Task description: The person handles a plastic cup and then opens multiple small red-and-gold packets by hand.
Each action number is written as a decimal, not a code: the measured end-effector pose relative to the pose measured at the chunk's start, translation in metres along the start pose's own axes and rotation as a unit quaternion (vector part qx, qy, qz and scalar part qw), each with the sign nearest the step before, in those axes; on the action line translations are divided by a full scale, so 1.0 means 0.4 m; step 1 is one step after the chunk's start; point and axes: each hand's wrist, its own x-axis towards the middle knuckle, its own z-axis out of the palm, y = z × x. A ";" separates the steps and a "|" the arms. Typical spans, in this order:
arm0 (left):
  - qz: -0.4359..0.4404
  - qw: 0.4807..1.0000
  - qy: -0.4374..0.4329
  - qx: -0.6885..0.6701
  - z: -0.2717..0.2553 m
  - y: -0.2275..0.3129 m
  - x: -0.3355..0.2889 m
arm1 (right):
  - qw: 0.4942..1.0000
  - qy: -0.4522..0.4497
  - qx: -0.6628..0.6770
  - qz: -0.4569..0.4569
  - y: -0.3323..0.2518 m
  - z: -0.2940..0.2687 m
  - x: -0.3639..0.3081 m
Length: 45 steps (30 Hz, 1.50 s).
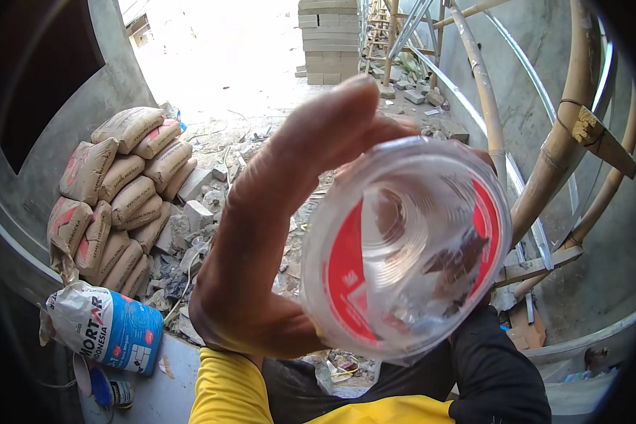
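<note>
Rubble (203, 215) backs a see-through, red-banded cup (396, 261), left hand (251, 212) gripping, right hand's (485, 298) hold unclear.

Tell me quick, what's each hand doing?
Left hand: curved beside the clear cup; can't tell whether it grips.
Right hand: mostly hidden behind the cup; can't tell.

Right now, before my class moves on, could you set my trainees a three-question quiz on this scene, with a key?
1. Multiple choice: what colour is the print on the clear plastic cup?
A) Green
B) Red
C) Purple

2. True or false: the blue-and-white bag is nearer the person than the piled brown sacks.

3. Fill in: the hand seen plainly, curled round the cup's side, is the person's ____ hand.

Key: 1. B; 2. True; 3. left.
</note>
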 end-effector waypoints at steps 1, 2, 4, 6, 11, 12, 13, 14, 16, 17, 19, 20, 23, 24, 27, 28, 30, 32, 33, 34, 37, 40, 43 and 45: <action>-0.006 0.999 -0.037 0.027 -0.004 0.028 -0.003 | 1.000 -0.005 0.011 -0.018 -0.022 0.004 0.001; -0.072 0.996 -0.015 0.041 -0.004 0.066 -0.007 | 0.999 0.013 -0.014 0.044 -0.051 0.010 0.000; -0.034 0.991 -0.071 0.106 -0.023 0.085 -0.004 | 0.996 0.076 0.039 0.038 -0.055 0.044 0.000; -0.056 0.993 -0.077 0.071 -0.027 0.099 -0.008 | 0.988 0.126 0.083 0.032 -0.047 0.078 -0.005; 0.028 0.997 -0.071 0.021 -0.028 0.055 -0.013 | 0.990 0.103 0.076 0.062 -0.027 0.120 -0.020; 0.069 0.996 -0.053 0.007 -0.024 0.042 -0.014 | 0.990 0.097 0.075 0.065 -0.024 0.121 -0.021; 0.068 0.995 -0.070 0.013 -0.033 0.041 -0.014 | 0.991 0.090 0.071 0.069 -0.025 0.122 -0.020; 0.072 0.995 -0.071 0.012 -0.034 0.034 -0.014 | 0.992 0.083 0.070 0.070 -0.026 0.120 -0.019; 0.059 0.996 -0.061 0.011 -0.029 0.029 -0.015 | 0.993 0.071 0.068 0.069 -0.029 0.112 -0.016; 0.057 0.997 -0.053 0.010 -0.026 0.028 -0.016 | 0.993 0.068 0.066 0.070 -0.029 0.103 -0.014; 0.047 0.998 -0.046 0.012 -0.011 0.022 -0.016 | 0.993 0.061 0.070 0.073 -0.028 0.094 -0.009; 0.042 0.998 -0.044 0.013 -0.006 0.022 -0.016 | 0.993 0.061 0.070 0.071 -0.029 0.092 -0.008; 0.034 0.998 -0.041 0.018 0.000 0.025 -0.016 | 0.993 0.055 0.070 0.072 -0.030 0.085 -0.005; 0.034 0.999 -0.039 0.018 -0.001 0.027 -0.016 | 0.993 0.055 0.070 0.072 -0.030 0.084 -0.004; 0.028 0.999 -0.035 0.024 -0.004 0.034 -0.017 | 0.994 0.052 0.071 0.070 -0.033 0.081 -0.004; 0.026 0.999 -0.035 0.026 -0.005 0.039 -0.018 | 0.994 0.051 0.072 0.069 -0.033 0.082 -0.005; 0.021 0.999 -0.034 0.030 -0.005 0.044 -0.018 | 0.993 0.054 0.071 0.072 -0.031 0.085 -0.005; 0.017 0.999 -0.033 0.033 -0.005 0.049 -0.020 | 0.993 0.057 0.069 0.073 -0.024 0.088 -0.006; 0.015 0.999 -0.032 0.034 -0.005 0.050 -0.022 | 0.993 0.058 0.068 0.074 -0.020 0.094 -0.007; 0.013 0.999 -0.030 0.038 -0.006 0.052 -0.025 | 0.993 0.059 0.069 0.075 -0.018 0.095 -0.008; 0.009 0.999 -0.024 0.043 -0.006 0.055 -0.035 | 0.993 0.057 0.067 0.077 -0.017 0.098 -0.012; 0.005 0.998 -0.019 0.052 -0.008 0.063 -0.040 | 0.993 0.054 0.065 0.078 -0.028 0.088 -0.013; 0.001 0.998 -0.014 0.068 -0.014 0.086 -0.030 | 0.994 0.047 0.062 0.080 -0.046 0.066 -0.009; -0.012 0.995 -0.016 0.095 -0.019 0.108 -0.018 | 0.993 0.047 0.050 0.092 -0.057 0.045 -0.005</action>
